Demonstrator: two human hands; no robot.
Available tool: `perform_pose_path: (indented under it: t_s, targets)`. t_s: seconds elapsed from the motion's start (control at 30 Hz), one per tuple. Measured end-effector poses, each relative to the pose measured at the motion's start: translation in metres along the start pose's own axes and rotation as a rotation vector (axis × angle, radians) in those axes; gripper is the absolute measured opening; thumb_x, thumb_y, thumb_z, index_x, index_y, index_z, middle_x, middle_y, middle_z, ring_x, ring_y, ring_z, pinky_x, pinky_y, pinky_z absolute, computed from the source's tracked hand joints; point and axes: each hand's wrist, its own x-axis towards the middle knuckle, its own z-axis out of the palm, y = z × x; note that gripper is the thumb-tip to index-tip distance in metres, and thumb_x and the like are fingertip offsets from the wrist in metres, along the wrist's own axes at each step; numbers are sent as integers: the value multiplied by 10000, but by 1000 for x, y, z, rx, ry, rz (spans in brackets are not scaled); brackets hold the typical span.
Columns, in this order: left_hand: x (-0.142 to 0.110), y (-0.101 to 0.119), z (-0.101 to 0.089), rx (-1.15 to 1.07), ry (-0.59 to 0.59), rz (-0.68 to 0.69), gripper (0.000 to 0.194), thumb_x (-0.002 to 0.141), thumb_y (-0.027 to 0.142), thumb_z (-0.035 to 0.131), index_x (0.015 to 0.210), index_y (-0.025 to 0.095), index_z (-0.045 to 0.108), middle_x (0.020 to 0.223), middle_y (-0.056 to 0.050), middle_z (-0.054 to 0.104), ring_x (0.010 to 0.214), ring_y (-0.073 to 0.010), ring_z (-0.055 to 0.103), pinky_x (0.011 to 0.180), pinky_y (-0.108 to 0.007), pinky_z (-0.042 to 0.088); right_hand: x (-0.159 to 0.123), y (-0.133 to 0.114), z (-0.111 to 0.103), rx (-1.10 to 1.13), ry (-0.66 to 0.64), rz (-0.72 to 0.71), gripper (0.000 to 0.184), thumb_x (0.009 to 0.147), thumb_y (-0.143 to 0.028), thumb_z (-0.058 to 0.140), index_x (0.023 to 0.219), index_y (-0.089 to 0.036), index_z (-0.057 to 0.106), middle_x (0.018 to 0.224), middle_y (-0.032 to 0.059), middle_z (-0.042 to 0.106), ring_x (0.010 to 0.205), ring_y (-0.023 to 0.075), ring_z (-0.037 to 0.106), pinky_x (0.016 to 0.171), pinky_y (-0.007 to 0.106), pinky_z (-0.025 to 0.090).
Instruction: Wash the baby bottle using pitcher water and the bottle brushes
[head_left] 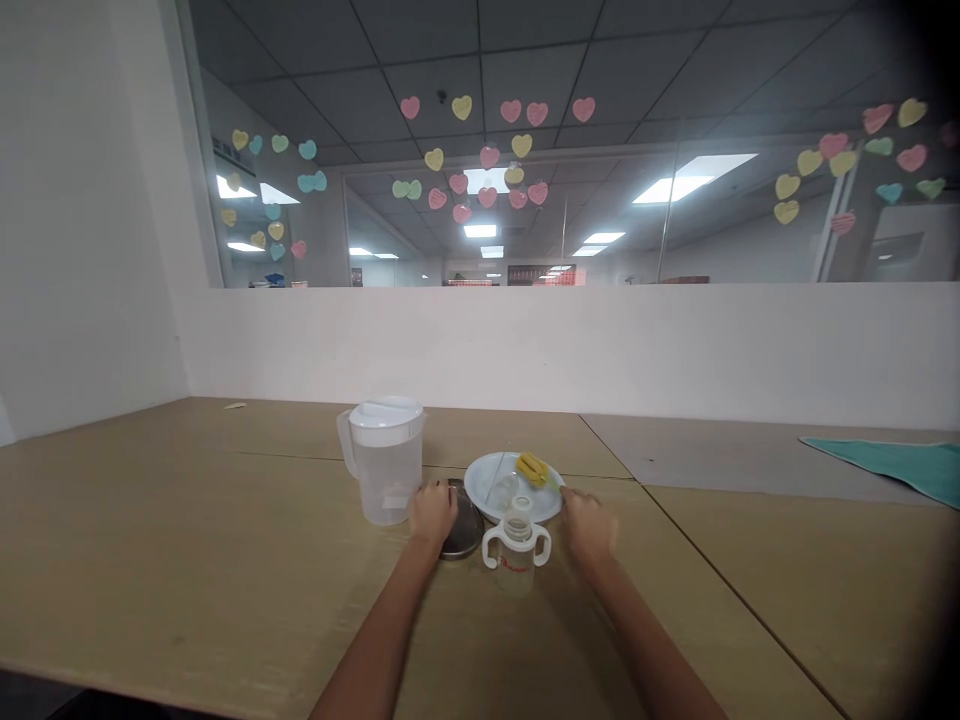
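A clear baby bottle with two white handles (516,555) stands on the wooden table (225,560) between my hands. My left hand (433,512) rests with curled fingers on a dark round lid (463,532), just right of a clear plastic pitcher with a white lid (384,460). My right hand (587,526) lies curled at the right rim of a white plate (487,478). On the plate sit a yellow brush-like item (532,466) and clear bottle parts (506,490).
A teal cloth (900,462) lies at the far right of the table. A low white partition (570,345) runs behind the table, with glass above it covered in paper hearts. A white wall stands on the left.
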Motion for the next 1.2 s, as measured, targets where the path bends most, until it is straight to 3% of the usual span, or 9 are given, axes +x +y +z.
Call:
perform_pose_path:
  t_s: [0.17,0.27,0.43,0.57,0.73,0.87,1.03,1.1,1.2]
  targets:
    - [-9,17,-4,-143,153,262,316,903,270,326,991,208,623,1054,-63,625,1014,-191,513,959,-376,291,3,1,-3,-3,-17,-72,289,800,-52,457,937,-221,647,836,90,669,799,199,604,583,235,376]
    - [-11,25,1,-252,160,368,342,914,304,311,932,235,646,1141,-25,602,1082,-191,470,976,-410,264,4,0,-3,-12,-8,-115,224,772,-70,514,894,-200,649,836,91,664,833,210,593,614,245,385]
    - [9,33,8,-286,-61,312,347,897,351,333,936,278,670,1272,9,528,1251,-262,322,1019,-515,188,4,-3,-3,-12,7,-140,189,758,-110,539,890,-195,645,845,76,662,842,211,589,625,250,394]
    - [30,43,13,-282,-205,303,229,797,247,477,850,281,697,1165,-17,610,1229,-295,370,1021,-562,161,3,-4,-5,-9,20,-145,184,769,-110,515,866,-198,645,838,71,662,827,208,590,610,251,391]
    - [31,53,14,-312,-70,275,235,752,227,531,942,219,670,1073,-83,643,1156,-276,452,1046,-543,125,3,-2,-4,21,63,-98,202,762,-104,508,863,-210,648,802,53,664,784,197,595,559,237,369]
    - [16,43,7,-416,74,232,310,831,357,456,1053,193,597,1131,-85,598,1095,-213,501,1014,-397,292,5,4,3,104,235,-89,321,767,-86,480,1026,-208,625,814,52,668,776,177,594,576,236,385]
    - [-4,22,7,-655,251,151,374,783,436,526,1044,171,493,1058,-79,576,1020,-210,537,891,-348,414,3,7,1,345,577,-425,346,786,-88,414,1040,-174,633,842,45,673,741,139,587,671,231,417]
    - [-8,17,10,-680,272,131,352,773,396,543,1036,177,462,1030,-71,567,1002,-214,547,879,-362,423,1,4,-4,403,655,-570,334,790,-102,416,1019,-179,646,838,37,675,725,132,579,673,230,418]
    - [-8,15,14,-715,301,93,414,755,289,554,1120,177,394,1110,-84,542,1048,-220,537,895,-375,424,-2,-1,-9,437,714,-653,338,779,-96,433,1011,-199,656,830,27,675,710,126,567,655,229,415]
